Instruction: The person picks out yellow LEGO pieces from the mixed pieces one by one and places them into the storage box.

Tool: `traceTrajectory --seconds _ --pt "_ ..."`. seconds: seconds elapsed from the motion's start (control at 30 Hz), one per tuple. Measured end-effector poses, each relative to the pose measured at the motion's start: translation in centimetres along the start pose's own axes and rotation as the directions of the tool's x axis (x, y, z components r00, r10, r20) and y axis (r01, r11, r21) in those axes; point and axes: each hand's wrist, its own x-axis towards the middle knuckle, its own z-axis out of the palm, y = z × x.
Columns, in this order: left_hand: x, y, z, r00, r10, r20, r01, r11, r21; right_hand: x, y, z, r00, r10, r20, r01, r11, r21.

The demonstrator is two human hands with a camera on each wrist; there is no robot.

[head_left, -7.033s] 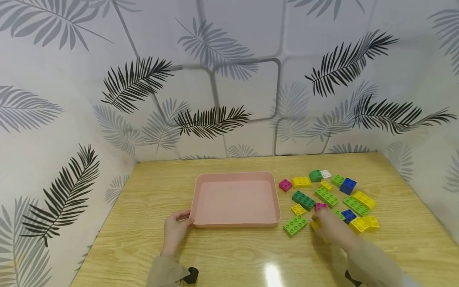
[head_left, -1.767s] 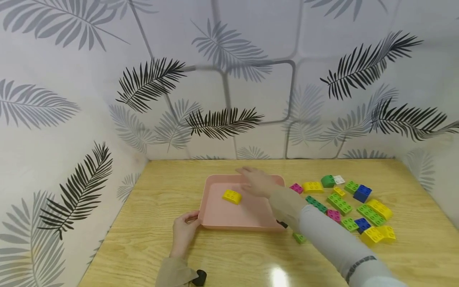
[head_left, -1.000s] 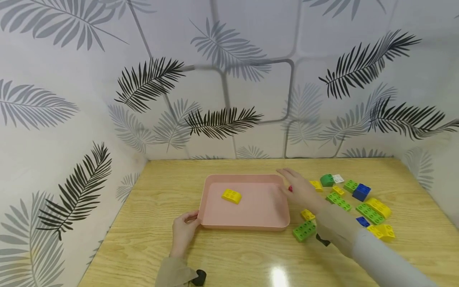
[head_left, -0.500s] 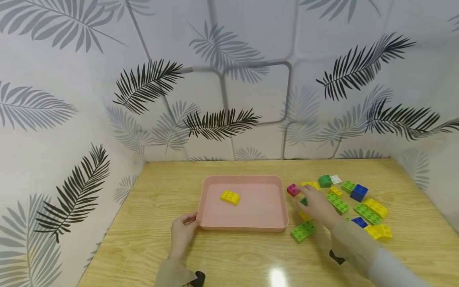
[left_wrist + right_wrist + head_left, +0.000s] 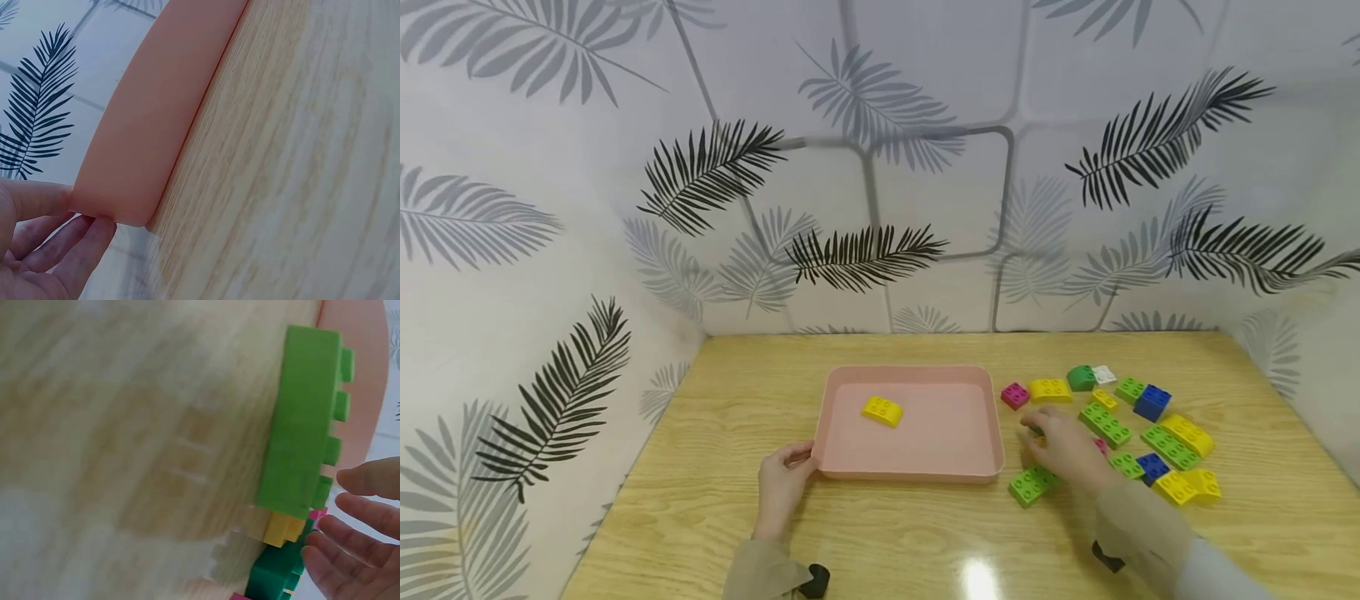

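My left hand (image 5: pixel 784 483) grips the near left corner of a shallow pink tray (image 5: pixel 951 437); the left wrist view shows thumb and fingers at its wall (image 5: pixel 134 144). A yellow curved-top building brick (image 5: pixel 882 411) lies inside the tray. To the tray's right, my right hand (image 5: pixel 1067 446) hovers over loose bricks, its fingers loosely extended. Nearest to it are a long light green brick (image 5: pixel 1028 487), a small yellow brick (image 5: pixel 281 530) and a dark green brick (image 5: pixel 269 575), the last two mostly hidden in the head view. Nothing shows between the right fingers.
More bricks spread right of the hand: a magenta one (image 5: pixel 1015 395), a yellow one (image 5: pixel 1049 391), a blue one (image 5: pixel 1152 402), a light green one (image 5: pixel 1105 425) and several others. A leaf-patterned cloth (image 5: pixel 880 167) backs the wooden table (image 5: pixel 895 533).
Seven seconds ago the tray held nothing and my right hand was among the bricks. The yellow brick now lies in the tray; the right hand has moved back right over the pile. The left stays put.
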Motion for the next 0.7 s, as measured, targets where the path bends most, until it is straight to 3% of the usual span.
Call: traceTrajectory --seconds 0.23,0.7 --pt "0.1 -0.2 0.0 1.0 0.009 0.008 -0.009 1.0 -0.023 -0.3 0.3 0.8 0.997 0.04 0.06 -0.039 0.999 -0.017" --pt "0.1 -0.2 -0.1 1.0 0.021 -0.001 -0.021 0.999 -0.029 -0.3 0.4 1.3 0.997 0.048 0.056 -0.045 0.998 -0.052"
